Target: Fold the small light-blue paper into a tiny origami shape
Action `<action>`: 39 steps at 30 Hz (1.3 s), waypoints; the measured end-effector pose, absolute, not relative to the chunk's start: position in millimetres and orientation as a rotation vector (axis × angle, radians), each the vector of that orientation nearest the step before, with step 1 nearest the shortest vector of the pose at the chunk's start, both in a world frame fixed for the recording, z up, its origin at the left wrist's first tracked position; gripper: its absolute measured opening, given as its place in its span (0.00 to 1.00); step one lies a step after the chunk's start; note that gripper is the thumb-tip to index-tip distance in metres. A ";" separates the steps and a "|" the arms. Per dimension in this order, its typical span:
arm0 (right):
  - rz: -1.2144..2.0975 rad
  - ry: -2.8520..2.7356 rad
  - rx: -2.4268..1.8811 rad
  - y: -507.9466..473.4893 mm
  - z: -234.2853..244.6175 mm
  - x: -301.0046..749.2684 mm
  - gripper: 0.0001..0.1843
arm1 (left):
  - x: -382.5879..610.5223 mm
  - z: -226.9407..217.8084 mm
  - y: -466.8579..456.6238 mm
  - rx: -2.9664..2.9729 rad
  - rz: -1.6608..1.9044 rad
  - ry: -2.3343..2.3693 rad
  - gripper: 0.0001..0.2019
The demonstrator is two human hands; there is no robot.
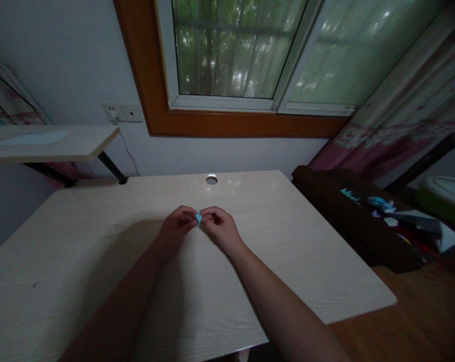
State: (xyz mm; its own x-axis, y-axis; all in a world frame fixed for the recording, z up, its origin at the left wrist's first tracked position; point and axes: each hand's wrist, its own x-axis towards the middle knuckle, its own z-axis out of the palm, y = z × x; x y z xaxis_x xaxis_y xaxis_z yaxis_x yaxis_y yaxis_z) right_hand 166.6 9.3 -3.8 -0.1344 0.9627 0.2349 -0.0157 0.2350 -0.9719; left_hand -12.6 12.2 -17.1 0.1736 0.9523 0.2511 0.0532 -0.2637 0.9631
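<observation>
A small light-blue piece of folded paper (198, 217) is pinched between my two hands, above the middle of the pale wooden desk (288, 241). My left hand (177, 222) grips its left side with thumb and fingers closed. From the other side, the fingertips of my right hand (222, 224) are pressed on its right edge. Both hands are close together, and the fingers cover part of the paper, so its full shape cannot be made out.
A round cable hole (211, 179) lies near the desk's back edge. At the left back stands a raised shelf (61, 143) on black legs. Right of the desk, a dark wooden piece of furniture (325, 201) holds blue paper pieces (381, 203) and other clutter. A window is behind.
</observation>
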 end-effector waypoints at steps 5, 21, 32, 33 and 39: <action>1.121 -1.445 -0.945 9.3 -8.1 167.1 0.09 | -12.9 -18.1 12.3 1.535 1.233 1.040 0.10; 0.979 -1.541 -0.933 9.5 -2.2 170.1 0.08 | -11.6 -9.0 9.1 1.579 1.234 1.097 0.08; 0.944 -1.544 -0.979 11.5 -8.2 169.8 0.10 | -8.5 -8.9 9.8 1.611 1.231 1.162 0.12; 0.945 -1.544 -0.979 11.6 -8.7 170.0 0.11 | -8.2 -9.2 10.2 1.606 1.241 1.156 0.12; 0.938 -1.535 -1.008 12.2 -12.2 170.9 0.11 | -8.0 -10.3 10.4 1.631 1.223 1.177 0.11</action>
State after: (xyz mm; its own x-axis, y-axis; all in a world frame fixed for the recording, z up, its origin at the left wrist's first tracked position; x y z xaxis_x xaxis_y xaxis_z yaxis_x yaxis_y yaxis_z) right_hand 170.9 12.2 -12.2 -0.1201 0.9365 0.3295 0.1344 0.3442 -0.9292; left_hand -8.0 10.4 -10.3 0.1131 0.9589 0.2600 0.2226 -0.2795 0.9340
